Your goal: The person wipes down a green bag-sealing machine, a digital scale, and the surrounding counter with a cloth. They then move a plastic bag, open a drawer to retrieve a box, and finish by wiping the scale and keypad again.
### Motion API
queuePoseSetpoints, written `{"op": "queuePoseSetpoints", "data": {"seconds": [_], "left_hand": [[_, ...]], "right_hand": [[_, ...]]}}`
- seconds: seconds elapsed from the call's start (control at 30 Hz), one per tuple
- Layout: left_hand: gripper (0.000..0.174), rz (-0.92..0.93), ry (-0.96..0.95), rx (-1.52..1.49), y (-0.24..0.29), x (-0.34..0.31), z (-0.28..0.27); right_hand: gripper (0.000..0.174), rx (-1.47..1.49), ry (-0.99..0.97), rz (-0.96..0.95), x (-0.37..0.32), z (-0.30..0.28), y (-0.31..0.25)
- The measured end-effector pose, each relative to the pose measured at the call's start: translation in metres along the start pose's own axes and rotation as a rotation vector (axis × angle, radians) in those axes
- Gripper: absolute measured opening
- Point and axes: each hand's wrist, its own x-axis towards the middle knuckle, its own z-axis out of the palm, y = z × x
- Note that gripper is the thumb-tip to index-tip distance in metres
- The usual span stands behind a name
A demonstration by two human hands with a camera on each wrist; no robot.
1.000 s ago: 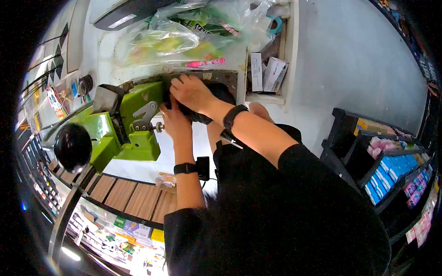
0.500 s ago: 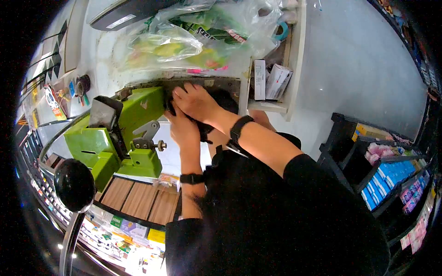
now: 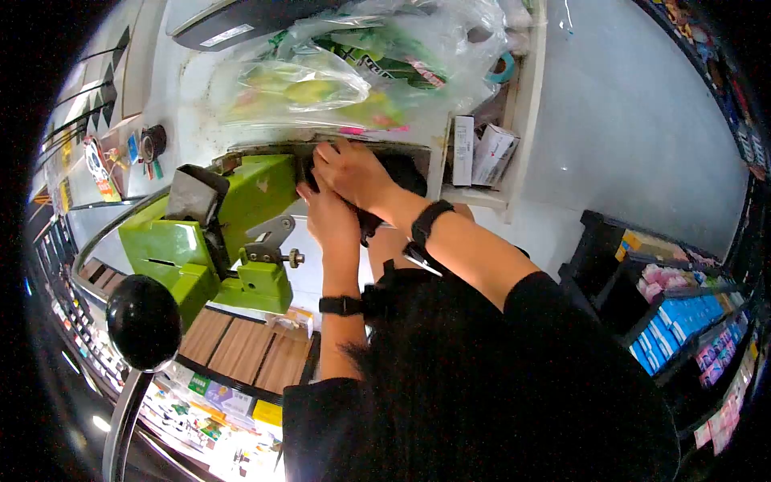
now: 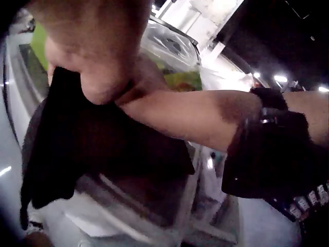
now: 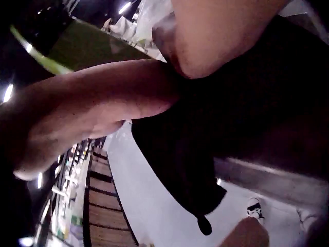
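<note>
Both hands work close together on a piece of black cloth (image 3: 405,173) right beside the green hand press (image 3: 257,193). My right hand (image 3: 353,173) pinches the cloth from above, its knuckles bent. Just below it, my left hand (image 3: 331,218) grips the same cloth, the fingertips partly hidden by the right hand. In the left wrist view the dark cloth (image 4: 118,144) hangs down from the fingers. The right wrist view shows the cloth (image 5: 177,170) ending in a small loose tab at the bottom. Each wrist wears a black band.
The press has a lever with a black ball knob (image 3: 144,323) at the left. Behind the hands lies a clear plastic bag (image 3: 321,88) with colourful contents. White boxes (image 3: 491,157) stand in an open compartment (image 3: 475,197). A black shelf (image 3: 610,249) stands at the right.
The head view has shifted a little, so the press sits slightly lower and further right. Both hands stay on the cloth, and more of its loose end shows below the hands.
</note>
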Motion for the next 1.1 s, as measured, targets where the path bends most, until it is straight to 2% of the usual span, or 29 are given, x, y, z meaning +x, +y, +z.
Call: {"op": "queuePoseSetpoints", "data": {"seconds": [0.03, 0.07, 0.1, 0.13, 0.17, 0.23, 0.27, 0.33, 0.43, 0.47, 0.57, 0.6, 0.67, 0.7, 0.73, 0.77, 0.83, 0.97, 1.03, 1.07, 1.1], "left_hand": [[0.056, 0.026, 0.006, 0.006, 0.000, 0.012, -0.003], [0.052, 0.112, 0.185, 0.033, -0.007, 0.019, 0.008], [0.052, 0.102, 0.191, 0.050, -0.019, 0.021, 0.018], [0.051, 0.117, 0.195, 0.073, -0.022, 0.017, 0.021], [0.051, 0.133, 0.197, 0.092, -0.014, 0.009, 0.014], [0.050, -0.039, -0.086, 0.011, 0.007, -0.016, -0.001], [0.051, -0.017, -0.100, 0.016, 0.008, -0.034, 0.003], [0.051, 0.018, -0.127, 0.023, 0.007, -0.050, 0.010], [0.055, -0.003, -0.171, 0.009, 0.012, -0.045, 0.014], [0.056, -0.011, -0.116, -0.022, 0.011, -0.032, 0.009], [0.053, 0.000, 0.004, -0.059, 0.001, 0.017, 0.003], [0.050, 0.012, 0.060, -0.054, -0.002, 0.023, 0.003], [0.050, 0.010, 0.048, -0.046, 0.001, 0.019, -0.003], [0.049, 0.006, 0.039, -0.038, 0.002, 0.015, -0.006], [0.052, -0.017, -0.057, -0.003, 0.002, 0.005, -0.006], [0.052, -0.019, -0.053, -0.011, 0.004, -0.010, -0.002], [0.054, 0.022, -0.066, 0.001, 0.006, -0.041, 0.007], [0.052, 0.006, -0.046, -0.092, 0.010, -0.037, 0.013], [0.049, -0.083, -0.020, -0.279, 0.009, -0.004, 0.000], [0.046, 0.013, 0.099, -0.180, 0.003, 0.009, 0.005], [0.046, 0.009, 0.099, -0.182, -0.005, 0.013, 0.009]], "right_hand": [[0.017, 0.005, 0.012, -0.002, 0.009, 0.002, 0.003], [0.017, 0.092, -0.114, 0.057, 0.016, 0.004, 0.005], [0.018, 0.186, -0.246, 0.112, 0.022, 0.006, 0.006], [0.017, 0.113, -0.128, 0.030, 0.015, 0.017, 0.009], [0.019, 0.141, -0.160, -0.057, 0.008, 0.012, 0.015], [0.022, 0.130, -0.043, -0.067, -0.017, -0.012, 0.013], [0.022, 0.131, -0.044, -0.064, -0.032, -0.025, 0.012], [0.024, 0.086, -0.198, -0.008, -0.052, -0.043, 0.011], [0.021, 0.059, -0.166, -0.047, -0.043, -0.036, 0.011], [0.019, 0.079, -0.161, 0.012, -0.032, -0.025, 0.010], [0.018, 0.034, -0.139, -0.063, 0.011, 0.008, 0.013], [0.017, 0.061, -0.111, 0.003, 0.018, 0.032, 0.013], [0.018, 0.091, -0.089, 0.072, 0.022, 0.024, 0.013], [0.017, 0.086, -0.049, -0.015, 0.013, 0.012, 0.016], [0.017, 0.080, -0.006, -0.106, 0.006, -0.006, 0.017], [0.017, 0.077, -0.008, -0.114, -0.008, -0.018, 0.017], [0.014, 0.162, -0.215, 0.057, -0.035, -0.034, 0.007], [0.014, 0.107, -0.227, 0.014, -0.033, -0.028, 0.006], [0.012, 0.082, -0.005, -0.054, -0.003, -0.002, 0.009], [0.012, 0.077, -0.001, -0.062, 0.007, 0.006, 0.012], [0.013, 0.026, -0.058, -0.019, 0.013, 0.012, 0.012]]}}
